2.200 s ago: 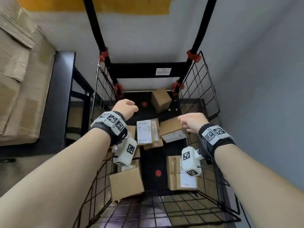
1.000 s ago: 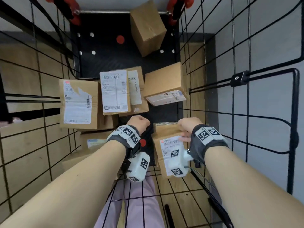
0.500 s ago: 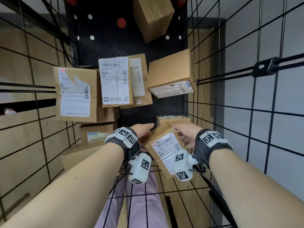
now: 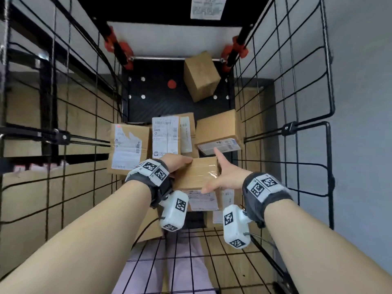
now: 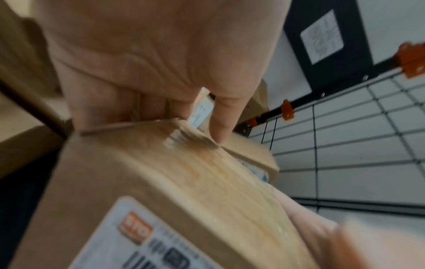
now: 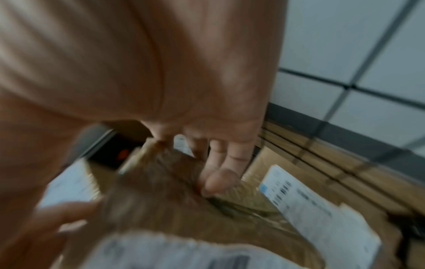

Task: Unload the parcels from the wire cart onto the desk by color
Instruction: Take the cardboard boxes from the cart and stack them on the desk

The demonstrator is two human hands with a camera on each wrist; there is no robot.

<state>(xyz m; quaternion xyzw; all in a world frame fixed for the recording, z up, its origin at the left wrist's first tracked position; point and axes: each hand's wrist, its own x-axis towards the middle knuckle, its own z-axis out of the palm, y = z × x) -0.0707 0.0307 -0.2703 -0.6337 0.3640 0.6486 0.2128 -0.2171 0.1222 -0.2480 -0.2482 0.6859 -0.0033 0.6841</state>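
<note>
Seen from above, two bare forearms reach down into a black wire cart [image 4: 305, 132] and hold one brown cardboard parcel [image 4: 196, 174] between them, raised above the other boxes. Beyond and to the left of the left hand [image 4: 176, 163] lies a brown parcel with a torn white label [image 4: 127, 148]. That hand grips the held parcel's left side, fingers wrapped over the far edge. The right hand [image 4: 224, 177] presses flat against the parcel's right side, fingers spread and fairly straight, one fingertip [image 4: 216, 151] pointing past the far corner. Just beyond it sits another brown parcel with a label along its near edge [image 4: 218, 132], and a small brown box [image 4: 201, 76] leans at the far end of the cart. Since the right hand only presses and does not wrap, the shiny tape may let the parcel slip during the lift. The close wire walls beside each wrist could also catch a corner. No desk is in view.
</note>
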